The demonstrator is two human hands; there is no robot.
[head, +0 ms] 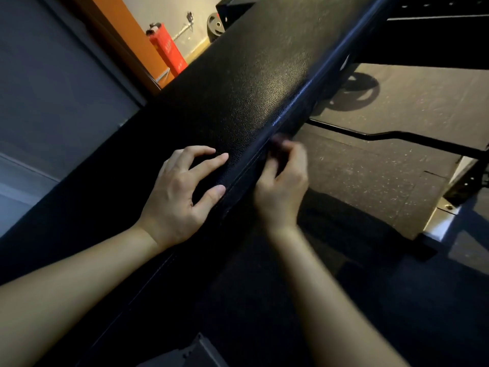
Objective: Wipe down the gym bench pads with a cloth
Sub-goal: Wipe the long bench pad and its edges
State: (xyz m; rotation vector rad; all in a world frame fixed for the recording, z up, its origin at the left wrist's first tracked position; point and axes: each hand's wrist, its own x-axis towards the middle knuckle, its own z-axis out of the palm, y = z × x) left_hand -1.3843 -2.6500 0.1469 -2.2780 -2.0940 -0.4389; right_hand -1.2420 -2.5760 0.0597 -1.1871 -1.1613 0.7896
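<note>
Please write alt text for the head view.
A person's left hand rests on top of a black bench pad, while the blurred right hand curls at its side edge. No cloth shows clearly.

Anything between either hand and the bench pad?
Nothing visible. The left hand rests its fingertips directly on top of the bench pad; the right hand, blurred, is against the pad's side edge. No cloth can be made out.

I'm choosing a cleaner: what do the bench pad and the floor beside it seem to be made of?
The bench pad looks like black vinyl or faux leather, low-sheen: pebbled grain catches the light, with a seam along its edge. The floor is probably rubber matting, matte: dark with pale flecks.
</note>
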